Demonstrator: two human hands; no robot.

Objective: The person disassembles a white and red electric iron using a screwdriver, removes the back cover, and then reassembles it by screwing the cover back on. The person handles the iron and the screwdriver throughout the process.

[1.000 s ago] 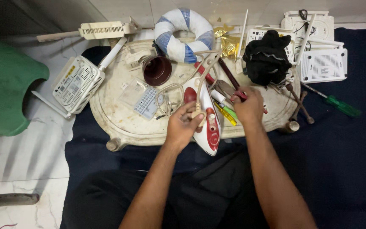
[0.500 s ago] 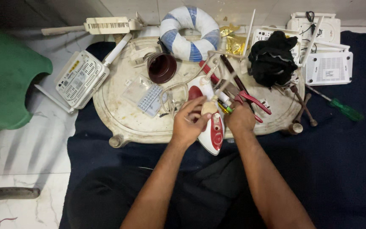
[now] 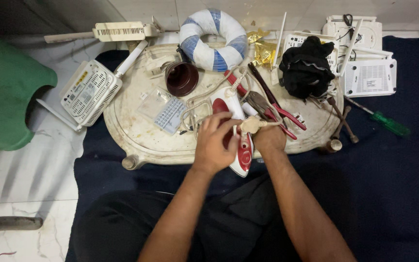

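Observation:
A red and white clothes iron (image 3: pixel 242 154) lies on the low cream tray table (image 3: pixel 136 138) in front of me. My left hand (image 3: pixel 213 143) lies over the iron's middle and grips it, fingertips touching a beige cord plug (image 3: pixel 249 125). My right hand (image 3: pixel 268 138) sits just right of the iron and holds that beige plug, whose pale cord (image 3: pixel 197 99) loops back over the table. The iron's handle is mostly hidden under my hands.
Red-handled pliers (image 3: pixel 280 114), a brown cup (image 3: pixel 181 78), a blue-white ring (image 3: pixel 213 39) and a black cloth (image 3: pixel 306 68) crowd the table. White routers (image 3: pixel 89 92) (image 3: pixel 369 77) flank it. A green screwdriver (image 3: pixel 389 123) lies on the dark mat; a green plastic tub (image 3: pixel 6 92) stands left.
My right hand has left the tools at the right and come down-left to the iron. The beige plug now sits between both hands, which are closer together.

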